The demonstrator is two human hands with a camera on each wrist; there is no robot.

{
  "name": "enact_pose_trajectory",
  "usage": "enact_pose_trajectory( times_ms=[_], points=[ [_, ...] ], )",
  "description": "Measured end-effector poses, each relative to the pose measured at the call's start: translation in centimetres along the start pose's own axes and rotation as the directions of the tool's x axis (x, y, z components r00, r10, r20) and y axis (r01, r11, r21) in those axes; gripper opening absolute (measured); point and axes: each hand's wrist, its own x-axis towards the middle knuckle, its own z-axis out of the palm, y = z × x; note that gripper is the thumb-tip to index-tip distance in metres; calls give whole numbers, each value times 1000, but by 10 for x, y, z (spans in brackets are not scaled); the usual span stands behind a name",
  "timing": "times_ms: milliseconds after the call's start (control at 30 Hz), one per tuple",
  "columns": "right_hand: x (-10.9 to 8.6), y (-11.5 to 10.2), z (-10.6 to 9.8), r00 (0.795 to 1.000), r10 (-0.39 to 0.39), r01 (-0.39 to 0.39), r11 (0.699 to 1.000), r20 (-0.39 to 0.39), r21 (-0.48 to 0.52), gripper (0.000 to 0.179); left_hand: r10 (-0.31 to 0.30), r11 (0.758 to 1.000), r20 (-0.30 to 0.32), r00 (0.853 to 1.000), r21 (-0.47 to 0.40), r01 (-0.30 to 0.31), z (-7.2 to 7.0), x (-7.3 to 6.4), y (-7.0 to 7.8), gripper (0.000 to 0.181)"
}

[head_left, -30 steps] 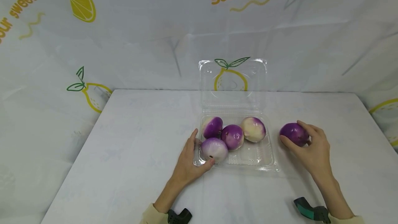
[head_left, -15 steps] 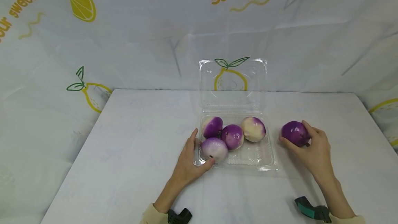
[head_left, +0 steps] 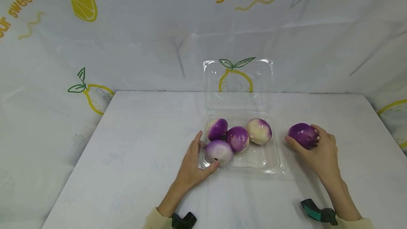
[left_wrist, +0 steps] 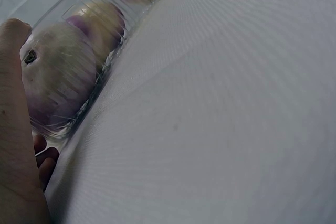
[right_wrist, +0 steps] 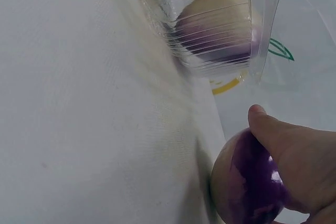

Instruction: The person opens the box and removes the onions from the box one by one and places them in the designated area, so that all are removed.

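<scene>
A clear plastic clamshell box (head_left: 254,163) lies on the table with its lid (head_left: 238,80) raised at the back. Inside are several purple-and-white turnips: a pale turnip (head_left: 219,152) at the front left, a purple turnip (head_left: 237,139) in the middle, others behind. My left hand (head_left: 193,167) grips the box's front left corner, thumb over the front beside the pale turnip, fingers along the left wall. To the right of the box, my right hand (head_left: 321,153) holds a dark purple turnip (head_left: 302,134) between thumb and fingers; part of its far side is hidden.
A white cloth covers the table (head_left: 133,151). Behind stands a white curtain (head_left: 143,45) printed with lemons and lettering. The box's front right part shows bare ribbed plastic. Dark straps with camera mounts (head_left: 318,213) sit at both wrists.
The turnip in my right hand has turned and shifted slightly to the right, and the fingers have moved round it. My left hand and the box stay in place.
</scene>
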Motion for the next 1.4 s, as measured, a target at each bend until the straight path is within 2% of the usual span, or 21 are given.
enact_pose_trajectory(
  times_ms=[267, 467, 567, 733, 867, 1033, 1200, 1400],
  points=[
    [1, -2, -1, 999, -1, 2, 1000, -32, 24, 92, 8, 1000, -4, 1000, 0, -8, 1, 0, -1, 99],
    [3, -5, -5, 996, -1, 10, 995, -88, 103, 90, -4, 1000, 0, 1000, 0, 4, 1, 0, -1, 99],
    [2, -5, -5, 990, -23, 43, 989, -139, 143, 83, -8, 1000, 2, 1000, 1, 8, 1, 1, -1, 100],
    [0, -13, -6, 969, -99, 141, 973, -225, 180, 72, -32, 999, 11, 999, -6, 32, 0, 0, 0, 100],
    [-3, -22, -6, 956, -137, 188, 964, -260, 186, 70, -47, 999, 17, 999, -9, 47, 0, -1, 0, 101],
    [-5, -33, -5, 950, -186, 239, 950, -251, 202, 72, -45, 999, 16, 999, -9, 45, 0, -1, 0, 100],
    [-9, -44, -3, 940, -256, 308, 922, -225, 237, 71, -44, 999, 20, 999, -9, 44, 0, -1, 0, 100],
    [-13, -57, 0, 937, -310, 343, 902, -160, 263, 72, -59, 998, 26, 998, -8, 59, 1, -1, 0, 100]
  ],
)
